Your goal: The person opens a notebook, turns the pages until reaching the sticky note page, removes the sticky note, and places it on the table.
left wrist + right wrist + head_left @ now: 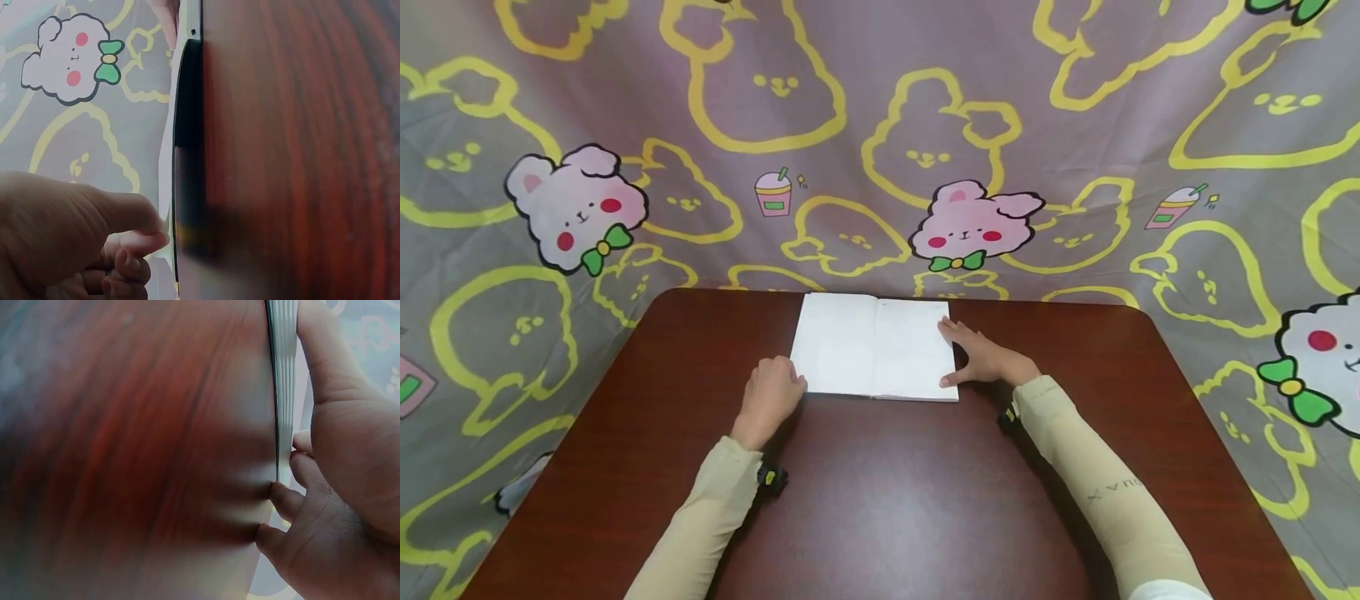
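An open book (872,346) with blank white pages lies flat at the far middle of a dark red-brown table (887,500). My left hand (772,393) sits at the book's near left corner with its fingers curled. In the left wrist view the thumb and forefinger (150,240) pinch the book's thin edge (187,125). My right hand (962,354) rests on the right page with straight fingers, the thumb at the near right corner. The right wrist view shows the right hand (300,462) against the page block (284,375).
A grey-purple cloth (970,225) printed with yellow outlines and pink bunnies hangs behind the table and drapes past both sides. Small black wrist cameras sit on the left sleeve (771,477) and the right sleeve (1007,414). The table has rounded far corners.
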Demonstrator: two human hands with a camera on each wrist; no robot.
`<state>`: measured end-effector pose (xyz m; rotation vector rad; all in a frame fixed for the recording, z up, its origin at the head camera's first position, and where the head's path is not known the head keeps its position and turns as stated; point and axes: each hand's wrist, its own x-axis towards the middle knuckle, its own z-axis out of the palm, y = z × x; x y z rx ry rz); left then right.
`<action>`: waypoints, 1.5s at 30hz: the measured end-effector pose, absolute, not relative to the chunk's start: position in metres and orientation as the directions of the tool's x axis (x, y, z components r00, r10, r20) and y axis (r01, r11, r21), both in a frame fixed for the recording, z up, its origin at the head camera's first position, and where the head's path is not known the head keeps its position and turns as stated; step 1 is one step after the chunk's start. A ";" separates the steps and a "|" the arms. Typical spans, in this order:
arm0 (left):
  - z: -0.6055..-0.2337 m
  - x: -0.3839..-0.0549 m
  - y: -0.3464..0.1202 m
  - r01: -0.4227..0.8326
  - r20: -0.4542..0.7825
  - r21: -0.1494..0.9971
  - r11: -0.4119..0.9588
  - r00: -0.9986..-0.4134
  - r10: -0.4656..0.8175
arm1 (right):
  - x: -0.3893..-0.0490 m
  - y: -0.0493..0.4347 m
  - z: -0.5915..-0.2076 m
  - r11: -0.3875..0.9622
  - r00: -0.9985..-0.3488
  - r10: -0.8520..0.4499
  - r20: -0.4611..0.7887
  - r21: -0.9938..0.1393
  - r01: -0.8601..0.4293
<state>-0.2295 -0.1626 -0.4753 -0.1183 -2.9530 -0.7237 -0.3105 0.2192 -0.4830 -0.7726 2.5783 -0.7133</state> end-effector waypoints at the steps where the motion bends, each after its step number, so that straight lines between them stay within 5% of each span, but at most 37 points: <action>1: -0.476 -0.229 -0.162 0.094 0.108 0.459 0.883 -0.993 0.050 | -0.310 0.219 -0.483 0.722 -0.788 -0.587 -0.185 -0.559 -0.407; 10: -0.482 -0.229 -0.166 0.036 0.026 0.484 0.874 -0.999 0.027 | -0.310 0.220 -0.485 0.709 -0.782 -0.600 -0.170 -0.567 -0.421; 15: -0.478 -0.232 -0.166 0.046 0.080 0.453 0.891 -0.997 0.011 | -0.310 0.220 -0.485 0.714 -0.783 -0.594 -0.185 -0.569 -0.408; 28: -0.475 -0.264 -0.123 0.403 0.247 0.171 0.899 -0.901 0.356 | -0.310 0.221 -0.485 0.713 -0.783 -0.596 -0.177 -0.566 -0.415; 34: -0.480 -0.281 -0.105 0.495 0.103 0.088 0.865 -0.868 0.486 | -0.312 0.220 -0.487 0.722 -0.787 -0.590 -0.179 -0.554 -0.415; 45: -0.483 -0.299 -0.100 0.457 -0.088 0.231 0.859 -0.870 0.486 | -0.312 0.221 -0.488 0.721 -0.786 -0.592 -0.179 -0.553 -0.418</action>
